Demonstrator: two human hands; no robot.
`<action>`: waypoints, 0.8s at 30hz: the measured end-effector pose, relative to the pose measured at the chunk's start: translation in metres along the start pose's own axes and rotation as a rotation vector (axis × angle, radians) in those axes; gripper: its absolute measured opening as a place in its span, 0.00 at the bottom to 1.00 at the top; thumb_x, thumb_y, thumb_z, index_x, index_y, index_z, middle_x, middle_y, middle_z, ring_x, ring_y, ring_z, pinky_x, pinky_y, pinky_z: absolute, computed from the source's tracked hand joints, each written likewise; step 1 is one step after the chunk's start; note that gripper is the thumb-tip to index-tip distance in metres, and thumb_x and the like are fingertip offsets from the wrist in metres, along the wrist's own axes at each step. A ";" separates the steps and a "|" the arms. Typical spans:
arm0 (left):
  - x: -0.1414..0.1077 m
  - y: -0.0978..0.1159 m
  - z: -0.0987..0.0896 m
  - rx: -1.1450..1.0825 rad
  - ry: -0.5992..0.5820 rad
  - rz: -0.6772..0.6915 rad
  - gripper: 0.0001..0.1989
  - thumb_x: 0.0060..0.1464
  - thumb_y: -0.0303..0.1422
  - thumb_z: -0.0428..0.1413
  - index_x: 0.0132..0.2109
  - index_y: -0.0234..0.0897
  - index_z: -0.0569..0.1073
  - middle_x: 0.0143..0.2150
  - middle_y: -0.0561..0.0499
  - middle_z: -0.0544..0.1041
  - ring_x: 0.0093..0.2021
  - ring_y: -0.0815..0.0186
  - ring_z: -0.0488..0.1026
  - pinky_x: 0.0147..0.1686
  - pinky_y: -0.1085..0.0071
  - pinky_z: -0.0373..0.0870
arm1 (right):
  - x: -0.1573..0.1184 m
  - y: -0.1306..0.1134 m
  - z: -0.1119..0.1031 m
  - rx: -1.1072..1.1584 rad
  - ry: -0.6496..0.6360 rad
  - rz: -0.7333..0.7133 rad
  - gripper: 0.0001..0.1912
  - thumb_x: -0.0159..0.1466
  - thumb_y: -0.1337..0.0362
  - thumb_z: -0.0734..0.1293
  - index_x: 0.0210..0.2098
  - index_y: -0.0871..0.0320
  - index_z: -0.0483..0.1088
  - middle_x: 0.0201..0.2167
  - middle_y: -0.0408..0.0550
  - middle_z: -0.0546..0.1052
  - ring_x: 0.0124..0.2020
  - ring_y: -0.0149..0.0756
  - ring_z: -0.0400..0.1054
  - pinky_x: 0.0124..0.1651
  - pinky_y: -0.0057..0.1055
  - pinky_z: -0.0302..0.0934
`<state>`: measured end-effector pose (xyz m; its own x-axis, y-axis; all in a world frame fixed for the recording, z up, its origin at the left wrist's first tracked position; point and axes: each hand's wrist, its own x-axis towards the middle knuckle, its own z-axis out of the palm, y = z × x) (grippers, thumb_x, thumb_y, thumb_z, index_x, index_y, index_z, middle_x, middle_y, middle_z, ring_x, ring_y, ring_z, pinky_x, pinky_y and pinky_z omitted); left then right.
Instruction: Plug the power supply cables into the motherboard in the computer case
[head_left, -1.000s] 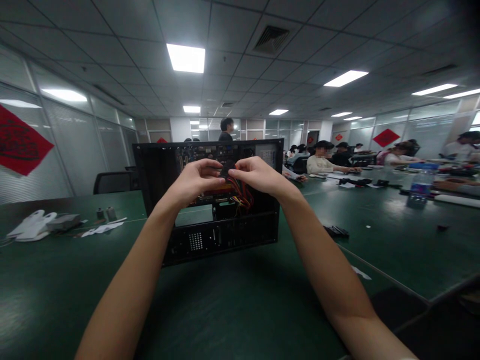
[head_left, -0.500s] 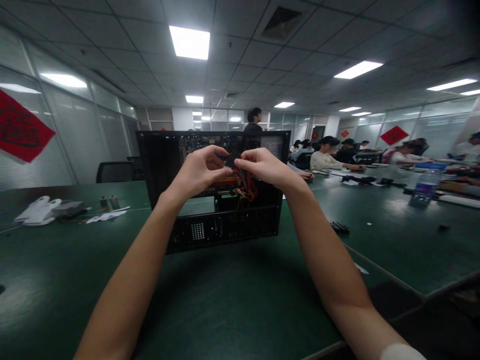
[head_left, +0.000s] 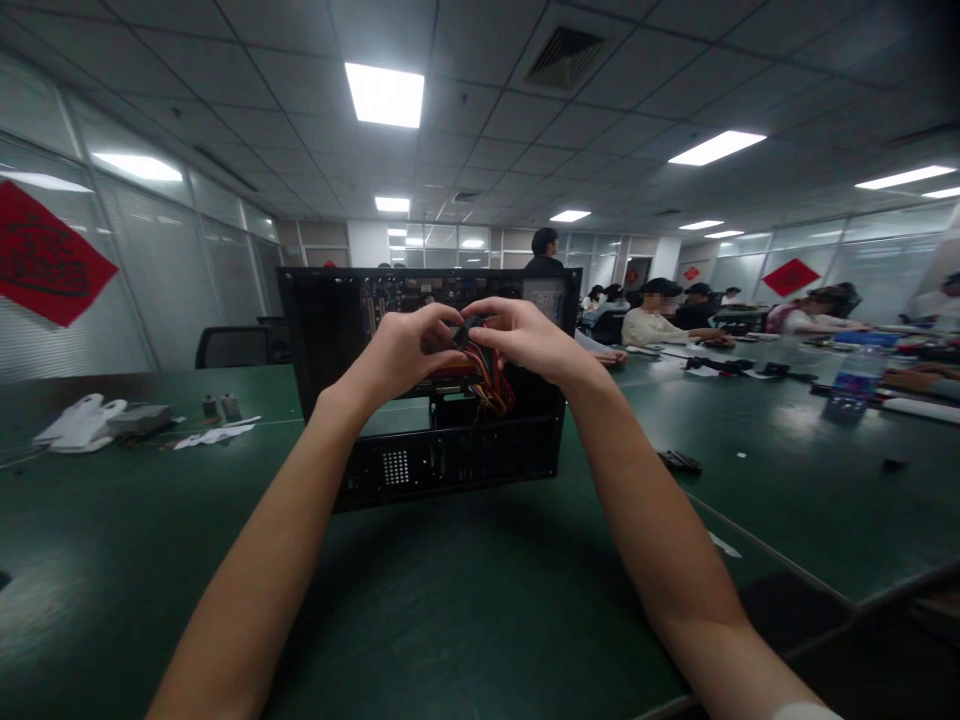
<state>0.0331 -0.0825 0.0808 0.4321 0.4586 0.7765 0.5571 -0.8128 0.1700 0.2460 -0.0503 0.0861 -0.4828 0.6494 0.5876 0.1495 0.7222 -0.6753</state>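
An open black computer case (head_left: 480, 450) stands upright on the green table in front of me. Inside it, a bundle of red, yellow and black cables (head_left: 495, 385) hangs down from a black cable connector (head_left: 468, 328). My right hand (head_left: 529, 338) pinches this connector from the right, at the end where the wires come out. On the other side, the curled thumb and fingers of my left hand (head_left: 401, 350) close around the connector's left end. A motherboard (head_left: 375, 305) shows partly behind my hands; the fingertips hide some of the connector.
To the left lie a white plastic bag (head_left: 82, 422), a grey box (head_left: 139, 420), two small cylinders (head_left: 229, 406) and paper scraps (head_left: 214, 436). Rightward are a small black part (head_left: 680, 461) and a plastic bottle (head_left: 855, 380). Other people sit along the table (head_left: 795, 480).
My hands have come closer together around the connector, which now shows between the fingertips. The cables have shifted slightly with them. A standing person in the background has moved right.
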 end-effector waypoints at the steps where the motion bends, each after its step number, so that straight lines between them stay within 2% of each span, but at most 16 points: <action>1: 0.001 -0.002 0.002 0.038 0.003 0.020 0.21 0.54 0.40 0.67 0.51 0.36 0.75 0.37 0.49 0.81 0.37 0.64 0.79 0.41 0.68 0.76 | 0.000 0.000 0.000 -0.005 -0.002 -0.003 0.19 0.65 0.64 0.69 0.55 0.60 0.70 0.26 0.41 0.74 0.23 0.29 0.66 0.23 0.26 0.62; 9: -0.001 -0.013 0.014 0.252 0.083 0.097 0.15 0.58 0.35 0.63 0.52 0.38 0.74 0.41 0.48 0.82 0.41 0.63 0.79 0.44 0.68 0.73 | 0.003 0.003 0.001 0.014 0.100 0.029 0.15 0.65 0.67 0.69 0.51 0.61 0.71 0.25 0.41 0.73 0.20 0.27 0.64 0.21 0.25 0.61; 16: -0.003 -0.019 0.023 0.297 0.110 0.109 0.12 0.58 0.30 0.60 0.49 0.36 0.75 0.41 0.48 0.81 0.40 0.63 0.78 0.42 0.69 0.72 | 0.006 0.005 0.011 0.083 0.122 0.091 0.11 0.64 0.70 0.69 0.46 0.59 0.67 0.28 0.41 0.73 0.22 0.27 0.67 0.22 0.25 0.65; 24: -0.003 -0.030 0.030 0.301 0.189 0.106 0.09 0.59 0.29 0.58 0.47 0.37 0.77 0.46 0.45 0.82 0.47 0.59 0.79 0.49 0.64 0.73 | 0.012 0.018 0.022 0.182 0.144 0.104 0.08 0.67 0.69 0.65 0.44 0.56 0.62 0.29 0.38 0.71 0.23 0.28 0.70 0.25 0.26 0.70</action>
<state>0.0358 -0.0489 0.0553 0.3754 0.2801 0.8835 0.7120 -0.6975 -0.0813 0.2241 -0.0346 0.0715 -0.3431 0.7544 0.5596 0.0277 0.6036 -0.7968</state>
